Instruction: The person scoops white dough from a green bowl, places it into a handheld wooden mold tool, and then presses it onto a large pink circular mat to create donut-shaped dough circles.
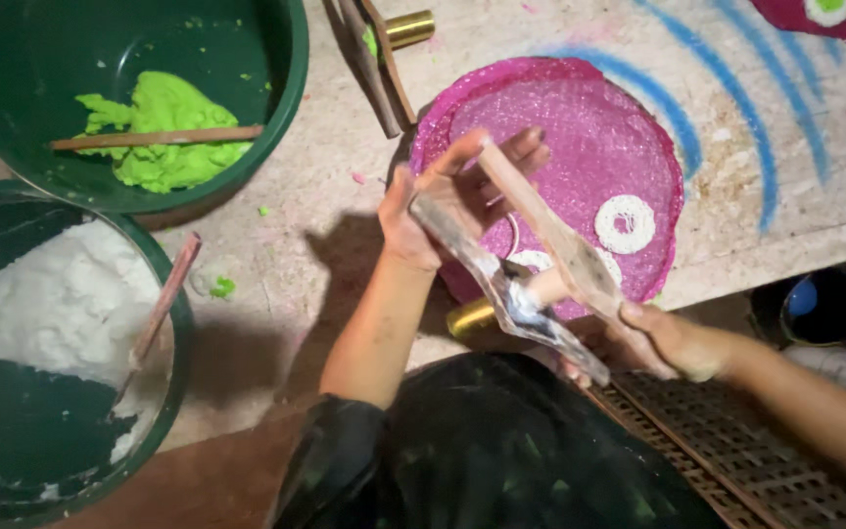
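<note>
I clamp the wooden press: left hand gripping its far ends, right hand gripping the near handles; rigid, likely slippery.

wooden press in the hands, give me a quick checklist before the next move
1. Left hand on upper ends of the wooden press: ok.
2. Right hand gripping lower ends: ok.
3. Press arms spread apart: ok.
4. White dough loaded in the press's brass tube: cannot tell.
5. Pink disc lying flat below, white rings on it: ok.
6. White dough tub stocked, nearby: ok.
</note>
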